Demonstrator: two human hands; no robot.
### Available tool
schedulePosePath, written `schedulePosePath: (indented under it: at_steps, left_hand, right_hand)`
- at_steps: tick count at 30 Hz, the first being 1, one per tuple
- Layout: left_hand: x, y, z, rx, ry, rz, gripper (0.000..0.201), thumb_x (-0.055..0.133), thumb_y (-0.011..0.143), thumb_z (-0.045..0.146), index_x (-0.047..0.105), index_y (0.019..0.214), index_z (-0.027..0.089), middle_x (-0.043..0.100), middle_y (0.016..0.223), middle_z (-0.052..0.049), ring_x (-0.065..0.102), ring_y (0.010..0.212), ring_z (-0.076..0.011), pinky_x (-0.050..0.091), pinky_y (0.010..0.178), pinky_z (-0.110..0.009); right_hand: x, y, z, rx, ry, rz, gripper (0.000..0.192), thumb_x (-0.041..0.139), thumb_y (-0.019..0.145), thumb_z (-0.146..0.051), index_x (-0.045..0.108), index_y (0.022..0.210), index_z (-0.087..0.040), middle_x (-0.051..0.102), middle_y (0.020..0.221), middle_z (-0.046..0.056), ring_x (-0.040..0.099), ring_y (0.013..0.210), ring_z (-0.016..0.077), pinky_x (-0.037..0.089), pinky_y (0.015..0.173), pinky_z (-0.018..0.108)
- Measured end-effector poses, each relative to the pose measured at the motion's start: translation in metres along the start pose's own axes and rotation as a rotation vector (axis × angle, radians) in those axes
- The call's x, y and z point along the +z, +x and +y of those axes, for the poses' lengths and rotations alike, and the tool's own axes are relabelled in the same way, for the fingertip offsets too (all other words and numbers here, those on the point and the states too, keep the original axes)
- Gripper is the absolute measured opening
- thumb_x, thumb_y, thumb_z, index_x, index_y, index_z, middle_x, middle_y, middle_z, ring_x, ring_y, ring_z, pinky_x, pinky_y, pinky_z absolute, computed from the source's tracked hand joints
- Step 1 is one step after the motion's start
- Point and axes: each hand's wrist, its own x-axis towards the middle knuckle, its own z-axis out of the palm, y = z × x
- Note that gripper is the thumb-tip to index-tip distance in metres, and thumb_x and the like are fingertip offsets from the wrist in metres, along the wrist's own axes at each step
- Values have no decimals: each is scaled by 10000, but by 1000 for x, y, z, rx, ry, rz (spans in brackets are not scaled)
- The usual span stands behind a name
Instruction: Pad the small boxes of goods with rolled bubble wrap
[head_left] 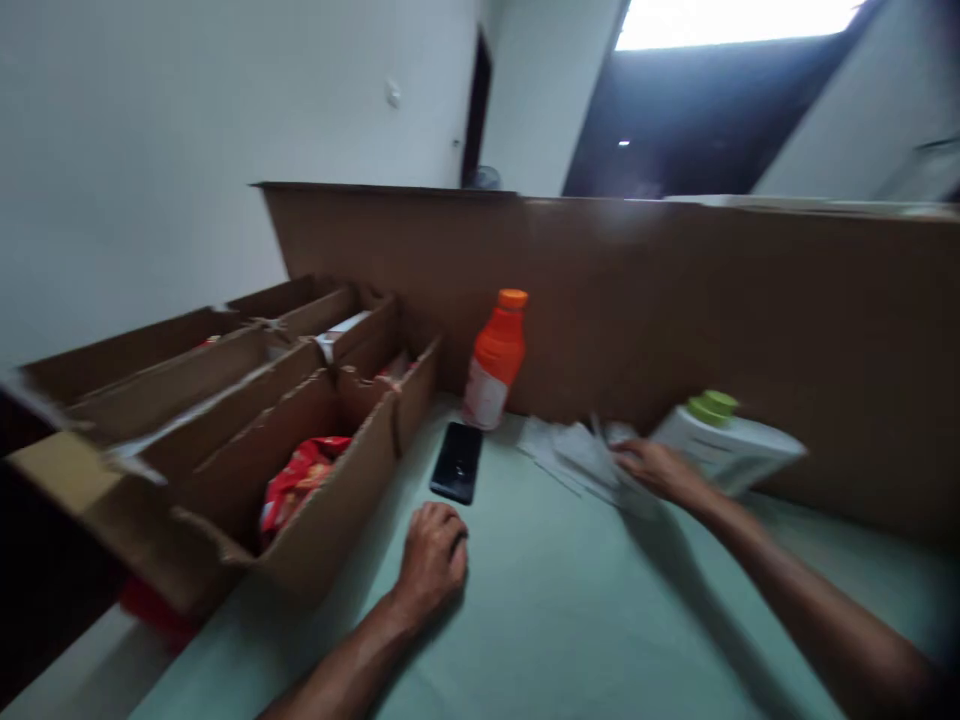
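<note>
My left hand (433,560) rests on the pale green tabletop (540,620) with its fingers curled in, and I see nothing in it. Just beyond its knuckles lies a black phone (457,463). My right hand (654,467) reaches to the back of the table, its fingers closed on some crumpled white paper (577,455); motion blurs the fingertips. Behind that hand is a white bottle with a green cap (731,440), partly covered by the hand. Between my hands, farther back, an orange bottle (496,360) with a white label stands upright.
On the left is a cardboard box (337,510) split into several compartments. A red packet (304,480) lies in its nearest compartment. A tall cardboard panel (600,300) runs along the back of the table. Something red (154,610) shows below the box.
</note>
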Motion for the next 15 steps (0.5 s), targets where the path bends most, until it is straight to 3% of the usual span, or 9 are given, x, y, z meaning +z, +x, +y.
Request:
schedulePosePath:
  at_steps: [3, 5, 10, 13, 15]
  left_hand:
    - [1, 7, 0, -42, 23, 14, 148, 598, 776, 81, 677, 821, 197, 675, 957, -51, 566, 957, -216, 428, 845, -349]
    - [2, 10, -1, -65, 26, 20, 136, 596, 780, 91, 674, 821, 195, 672, 958, -57, 558, 954, -219, 420, 842, -356]
    - [8, 10, -4, -68, 5, -4, 109, 580, 793, 116, 658, 826, 183, 655, 978, -80, 532, 973, -234, 402, 853, -378]
    - [13, 11, -6, -65, -2, -30, 87, 574, 802, 136, 649, 812, 177, 638, 976, -95, 516, 961, -242, 391, 852, -393]
    - [16, 13, -7, -71, -9, -41, 87, 572, 801, 143, 649, 822, 177, 625, 977, -101, 506, 949, -245, 382, 841, -400]
  right_hand:
    - [-22, 22, -29, -55, -9, 74, 165, 585, 752, -276, 745, 720, -299, 782, 934, 184, 741, 835, 375, 537, 713, 481]
    - [-37, 35, -71, -176, 62, 119, 154, 592, 770, -332, 745, 782, -330, 789, 982, 123, 739, 884, 328, 535, 767, 441]
    - [-52, 59, -238, -584, 215, 172, 245, 545, 829, -293, 759, 919, -213, 780, 1007, 110, 720, 902, 262, 529, 816, 371]
    - [-48, 85, -338, -692, 192, 147, 260, 551, 883, -267, 759, 1022, -198, 773, 1037, 75, 698, 920, 214, 504, 825, 308]
    - [-42, 105, -392, -716, 125, 90, 263, 545, 909, -233, 757, 1058, -186, 768, 1032, 72, 683, 930, 197, 482, 796, 271]
